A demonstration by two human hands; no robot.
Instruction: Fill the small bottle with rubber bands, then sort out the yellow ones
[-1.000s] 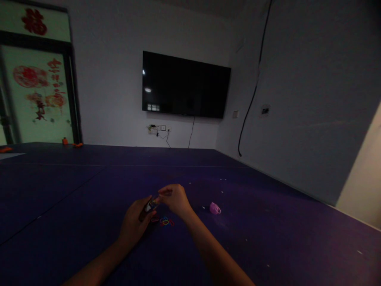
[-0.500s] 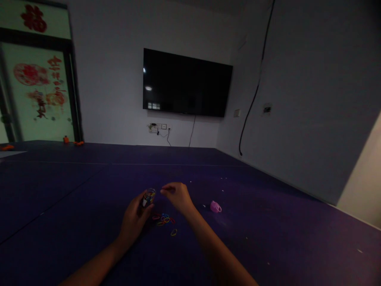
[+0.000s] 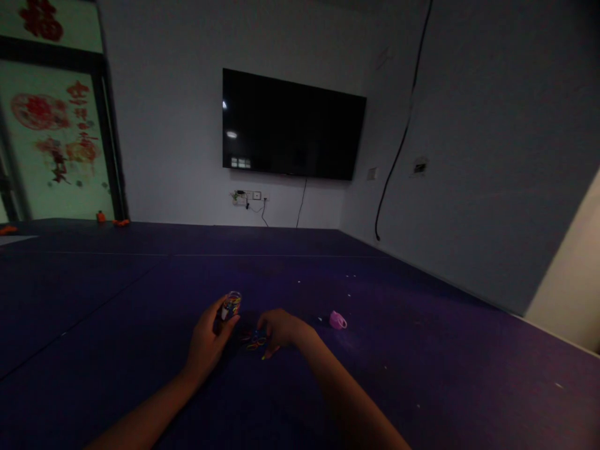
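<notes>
The left hand [image 3: 209, 335] clamps the small jar [image 3: 231, 304], presumably steadying it mouth-up, while the right hand [image 3: 281, 328] bends over loose bands [image 3: 255, 343] on the purple mat [image 3: 140, 306], whether pinching any I cannot tell

Clear cylindrical jar [image 3: 231, 305] with multicoloured contents [image 3: 233, 304]; thin looped bands [image 3: 255, 342] in red, yellow and blue; rounded pink looped object [image 3: 335, 320]; flat deep-purple surface [image 3: 197, 400]; pale-green door panel [image 3: 42, 203] with red characters [image 3: 79, 90].
</notes>
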